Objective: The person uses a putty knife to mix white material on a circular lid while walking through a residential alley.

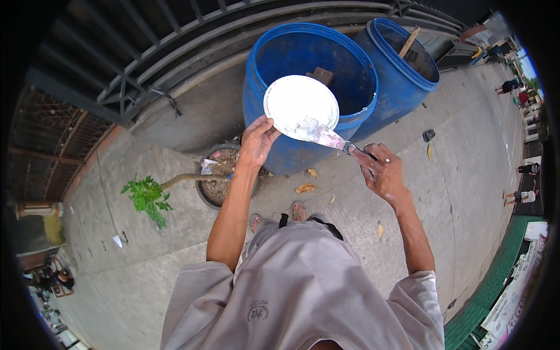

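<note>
My left hand (257, 142) grips the lower left rim of a round white lid (297, 99), which I hold up over the near edge of an open blue drum (271, 149). In my right hand (380, 173) is a putty knife (326, 137) with a dark handle; its stained, wide blade lies against the lower part of the lid's surface. White smears show on the fingers of the right hand. Inside the drum, partly hidden behind the lid, is a brown block-like piece (321, 76).
A second blue drum (373, 87) with a wooden stick (409, 42) stands to the right. At left, a potted plant (201, 189) leans outward beside my feet. A metal gate (125, 70) runs behind the drums. Dry leaves (305, 188) lie on the concrete. People (521, 196) are far right.
</note>
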A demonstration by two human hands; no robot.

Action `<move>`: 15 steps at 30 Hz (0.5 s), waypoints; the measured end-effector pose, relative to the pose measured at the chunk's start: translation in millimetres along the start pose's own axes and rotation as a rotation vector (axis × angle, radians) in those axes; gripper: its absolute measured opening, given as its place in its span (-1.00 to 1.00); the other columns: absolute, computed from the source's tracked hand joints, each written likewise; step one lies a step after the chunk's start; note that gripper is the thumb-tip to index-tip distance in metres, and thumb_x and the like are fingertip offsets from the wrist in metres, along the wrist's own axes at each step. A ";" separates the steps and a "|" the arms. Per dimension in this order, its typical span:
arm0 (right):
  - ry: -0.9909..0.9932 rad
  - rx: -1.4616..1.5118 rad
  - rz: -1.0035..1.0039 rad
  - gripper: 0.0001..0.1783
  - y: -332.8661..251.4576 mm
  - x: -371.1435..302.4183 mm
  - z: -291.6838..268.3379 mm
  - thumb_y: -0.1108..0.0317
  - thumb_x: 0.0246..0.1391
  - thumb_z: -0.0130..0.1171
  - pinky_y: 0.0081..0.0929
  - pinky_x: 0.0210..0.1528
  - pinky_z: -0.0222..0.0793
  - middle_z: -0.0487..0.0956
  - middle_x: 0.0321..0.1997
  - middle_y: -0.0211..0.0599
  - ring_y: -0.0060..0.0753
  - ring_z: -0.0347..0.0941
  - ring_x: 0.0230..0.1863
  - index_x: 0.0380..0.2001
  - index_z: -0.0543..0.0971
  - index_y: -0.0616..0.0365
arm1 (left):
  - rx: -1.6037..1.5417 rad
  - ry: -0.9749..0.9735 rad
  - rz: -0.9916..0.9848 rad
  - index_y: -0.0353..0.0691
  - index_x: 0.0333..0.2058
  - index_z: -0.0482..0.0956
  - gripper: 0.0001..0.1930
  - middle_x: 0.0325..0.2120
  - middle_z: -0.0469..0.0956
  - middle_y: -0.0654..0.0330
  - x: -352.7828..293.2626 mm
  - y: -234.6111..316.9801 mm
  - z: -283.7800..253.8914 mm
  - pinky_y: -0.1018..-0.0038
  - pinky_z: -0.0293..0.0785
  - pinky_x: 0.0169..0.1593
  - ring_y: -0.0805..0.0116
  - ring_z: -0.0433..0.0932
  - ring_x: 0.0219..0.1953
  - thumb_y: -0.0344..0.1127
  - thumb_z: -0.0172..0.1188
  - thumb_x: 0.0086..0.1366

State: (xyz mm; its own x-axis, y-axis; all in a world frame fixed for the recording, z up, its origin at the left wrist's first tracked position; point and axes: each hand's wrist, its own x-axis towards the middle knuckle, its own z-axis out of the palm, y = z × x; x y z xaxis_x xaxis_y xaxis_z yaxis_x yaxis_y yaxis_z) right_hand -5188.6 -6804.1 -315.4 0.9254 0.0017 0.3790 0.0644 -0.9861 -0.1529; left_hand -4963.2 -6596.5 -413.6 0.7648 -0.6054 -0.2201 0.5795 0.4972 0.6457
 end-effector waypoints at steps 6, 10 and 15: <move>-0.015 -0.007 -0.029 -0.38 9.6 2.8 -3.2 0.52 -0.40 0.25 -0.40 -0.39 0.43 0.44 -0.33 -0.40 -0.33 0.41 -0.36 -0.10 0.54 -0.16 | -0.005 -0.030 -0.036 -0.46 -0.12 0.39 -0.75 -0.17 0.48 0.03 2.2 1.8 -2.1 0.37 0.43 0.07 0.29 0.48 -0.10 -0.50 0.04 0.22; -0.057 0.010 -0.025 -0.39 6.0 6.4 -0.4 0.53 -0.38 0.23 -0.39 -0.40 0.42 0.43 -0.33 -0.39 -0.31 0.40 -0.35 -0.09 0.53 -0.16 | -0.025 0.003 -0.045 -0.46 -0.12 0.38 -0.75 -0.14 0.46 0.04 2.1 -0.8 5.1 0.35 0.40 0.12 0.29 0.45 -0.04 -0.50 0.04 0.22; 0.005 0.052 0.011 -0.41 -2.4 2.5 12.1 0.54 -0.33 0.21 -0.38 -0.40 0.41 0.42 -0.36 -0.37 -0.29 0.40 -0.35 -0.09 0.53 -0.12 | -0.049 -0.027 -0.057 -0.46 -0.11 0.37 -0.74 -0.15 0.45 0.06 2.7 1.0 9.1 0.37 0.40 0.12 0.30 0.45 -0.05 -0.49 0.04 0.23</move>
State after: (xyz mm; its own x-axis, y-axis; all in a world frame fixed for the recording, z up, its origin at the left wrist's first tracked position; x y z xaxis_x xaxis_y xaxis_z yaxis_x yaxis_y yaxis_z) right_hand -5181.9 -6799.7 -325.2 0.9241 -0.0102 0.3819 0.0736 -0.9762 -0.2041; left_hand -4963.1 -6603.3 -406.9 0.7226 -0.6501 -0.2350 0.6354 0.4907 0.5962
